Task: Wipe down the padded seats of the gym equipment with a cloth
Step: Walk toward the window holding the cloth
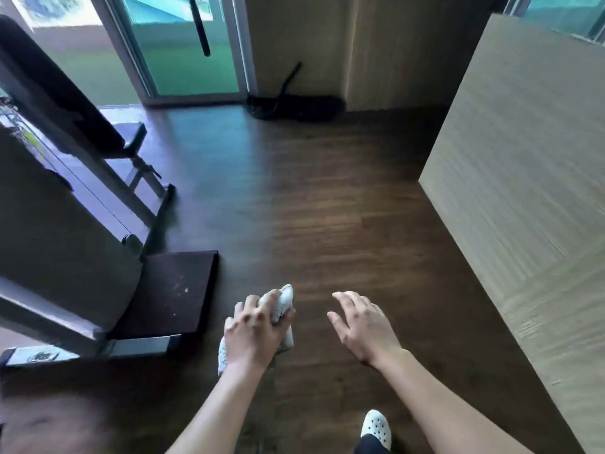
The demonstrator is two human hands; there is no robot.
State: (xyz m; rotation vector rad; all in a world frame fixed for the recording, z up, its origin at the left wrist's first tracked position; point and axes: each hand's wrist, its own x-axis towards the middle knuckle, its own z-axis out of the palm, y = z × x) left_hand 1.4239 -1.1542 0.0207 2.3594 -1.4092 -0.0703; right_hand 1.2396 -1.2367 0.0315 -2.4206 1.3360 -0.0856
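Observation:
My left hand (250,332) grips a bunched white cloth (283,303) in the air above the dark wooden floor, just right of the nearest machine. My right hand (361,326) hovers beside it with relaxed, spread fingers and holds nothing. A dark padded seat (178,286) with pale specks sits low at the left, below a grey padded backrest (62,231). Farther back at the left stands a second bench with a black padded backrest (55,90) and a small dark seat (129,139).
A tall light wooden panel (523,178) closes off the right side. Glass sliding doors (183,47) stand at the back, with a black mat and strap (294,106) on the floor by the wall. My foot in a white clog (376,427) shows at the bottom.

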